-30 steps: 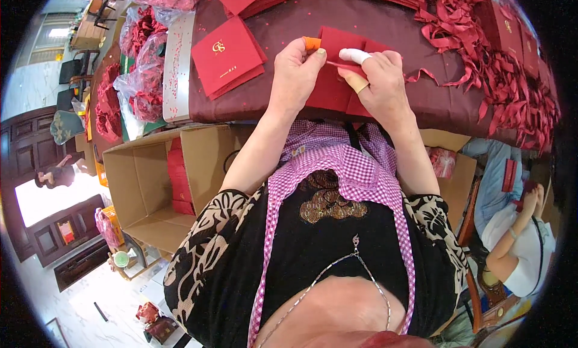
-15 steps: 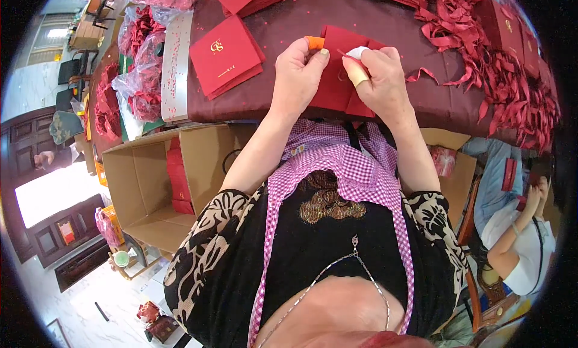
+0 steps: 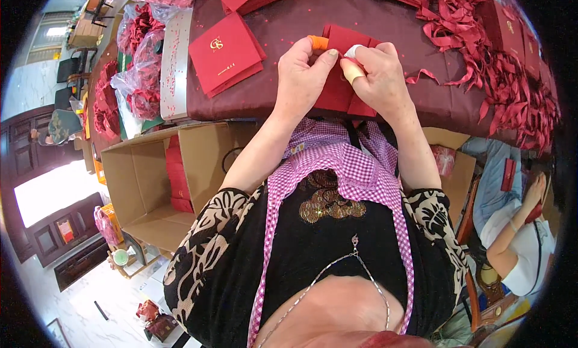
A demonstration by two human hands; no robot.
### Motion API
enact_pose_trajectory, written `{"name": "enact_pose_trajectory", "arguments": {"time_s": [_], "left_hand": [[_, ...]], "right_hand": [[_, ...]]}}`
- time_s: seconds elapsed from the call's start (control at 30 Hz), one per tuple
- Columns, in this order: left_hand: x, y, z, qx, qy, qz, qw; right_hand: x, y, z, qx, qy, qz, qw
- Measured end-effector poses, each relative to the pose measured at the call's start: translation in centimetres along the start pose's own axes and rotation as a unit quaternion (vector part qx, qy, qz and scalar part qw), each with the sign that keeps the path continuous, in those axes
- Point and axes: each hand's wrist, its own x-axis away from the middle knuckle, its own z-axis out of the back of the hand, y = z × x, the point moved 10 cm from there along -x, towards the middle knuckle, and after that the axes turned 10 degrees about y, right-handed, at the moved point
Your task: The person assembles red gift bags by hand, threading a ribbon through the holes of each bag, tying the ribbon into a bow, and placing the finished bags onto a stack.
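I saw the red folder (image 3: pixel 337 98) on the worktop (image 3: pixel 289 23), beneath and between both hands, its long axis seeming to run away from the body. The right hand (image 3: pixel 382 77) covered more of it; the left hand (image 3: pixel 301 77) sat at its left edge. The right grip was bunched closely, the left's thumb and forefinger slightly apart. I couldn't tell whether either pinched anything: fingers hid the folder's middle.
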Motion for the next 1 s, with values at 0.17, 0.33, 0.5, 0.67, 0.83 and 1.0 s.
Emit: {"name": "enact_pose_trajectory", "arguments": {"time_s": [0.17,0.33,0.5,0.67,0.83,1.0], "left_hand": [[-0.4,-0.3,0.3,-0.024,0.003,-0.012,1.000],[0.0,-0.3,0.2,-0.030,-0.012,0.013,0.999],[0.4,0.0,0.2,-0.033,-0.011,0.010,0.999],[0.6,0.7,0.0,-0.045,-0.016,-0.010,0.999],[0.9,2.7,0.3,-0.145,0.012,-0.128,0.981],[1.5,4.0,-0.2,-0.168,0.004,-0.222,0.961]], "right_hand": [[-0.1,-1.1,0.0,-0.001,0.012,0.027,1.000],[0.0,-0.4,-0.4,-0.038,-0.011,-0.005,0.999],[-0.1,0.3,-0.3,-0.020,-0.012,-0.038,0.999],[-0.5,1.1,-0.4,-0.043,-0.003,-0.062,0.997],[-0.8,1.3,-1.3,-0.042,-0.049,-0.074,0.995],[-1.4,-1.5,-0.9,0.025,-0.060,0.036,0.997]]}}
